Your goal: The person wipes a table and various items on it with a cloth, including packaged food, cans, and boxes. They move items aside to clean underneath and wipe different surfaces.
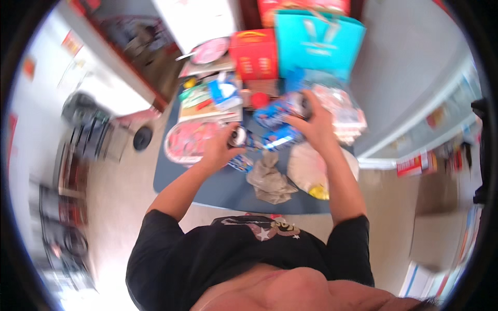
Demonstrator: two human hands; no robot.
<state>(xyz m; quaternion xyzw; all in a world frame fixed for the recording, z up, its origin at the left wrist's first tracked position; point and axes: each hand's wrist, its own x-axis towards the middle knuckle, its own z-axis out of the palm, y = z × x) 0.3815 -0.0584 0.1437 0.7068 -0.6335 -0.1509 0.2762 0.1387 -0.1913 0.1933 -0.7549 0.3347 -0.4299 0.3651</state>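
Note:
My right hand [317, 122] is wrapped around the end of a blue drink can [276, 112], which lies tilted above the dark grey tabletop [229, 190]. Just below it is a second blue can [283, 137], close to the right fingertips. My left hand [221, 145] has its thumb and fingers around the pale end of another can [239, 137]. Beneath the left hand, a further blue printed item [241, 163] lies on the table; blur hides its exact kind. A crumpled beige cloth [270, 179] rests between my forearms.
A pink patterned tray [186, 142] lies left, below books and papers [194, 110]. Behind stand a red carton [255, 54] and a turquoise gift bag [319, 44]. Pink-and-white packs [340, 110] are stacked at right. A pale round item [305, 163] lies under my right forearm.

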